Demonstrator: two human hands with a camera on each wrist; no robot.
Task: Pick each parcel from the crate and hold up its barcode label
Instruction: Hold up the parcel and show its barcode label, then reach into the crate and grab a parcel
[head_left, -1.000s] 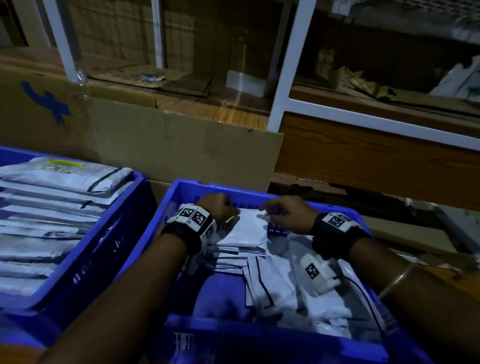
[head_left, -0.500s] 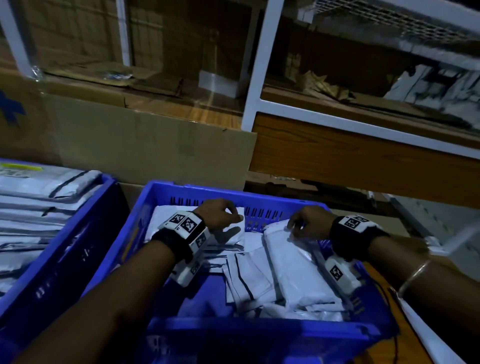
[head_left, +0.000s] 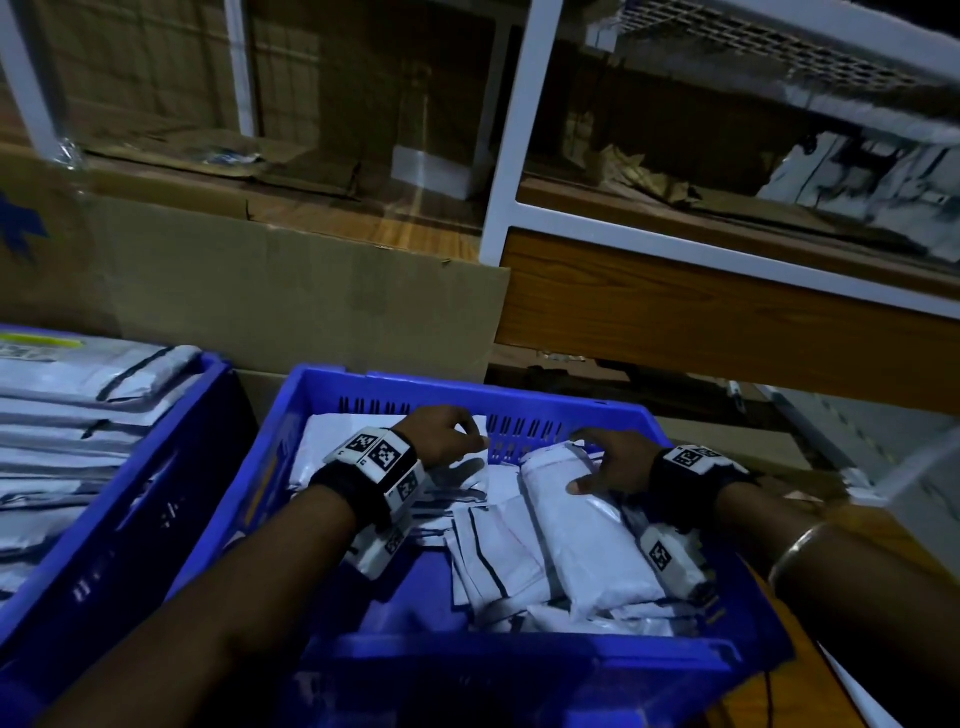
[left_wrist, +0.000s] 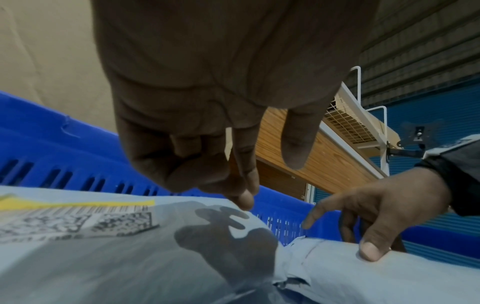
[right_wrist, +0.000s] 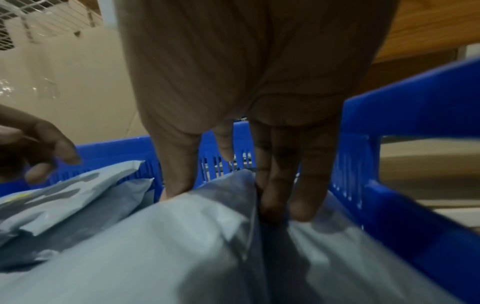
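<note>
A blue crate (head_left: 519, 395) in front of me holds several white poly-bag parcels. My right hand (head_left: 602, 462) grips the far end of a long, thick parcel (head_left: 587, 540) lying along the crate's right side. In the right wrist view the thumb (right_wrist: 174, 185) is on one face of this parcel (right_wrist: 182, 236) and the other fingers are down its other side. My left hand (head_left: 452, 441) hovers at the crate's back, loosely curled and holding nothing. It hangs just above a flat parcel (left_wrist: 103, 257) whose barcode label (left_wrist: 78, 220) faces up.
More thin parcels (head_left: 493, 561) lie loose in the crate's middle. A second blue crate (head_left: 171, 457), stacked with parcels, stands to the left. A cardboard box (head_left: 260, 291) is behind both crates. A white shelf frame (head_left: 514, 156) and a wooden board (head_left: 727, 322) are at the back right.
Both hands were on one parcel at the crate's back. The right hand has since moved right and closed on the long parcel's end. The left hand let go and hovers.
</note>
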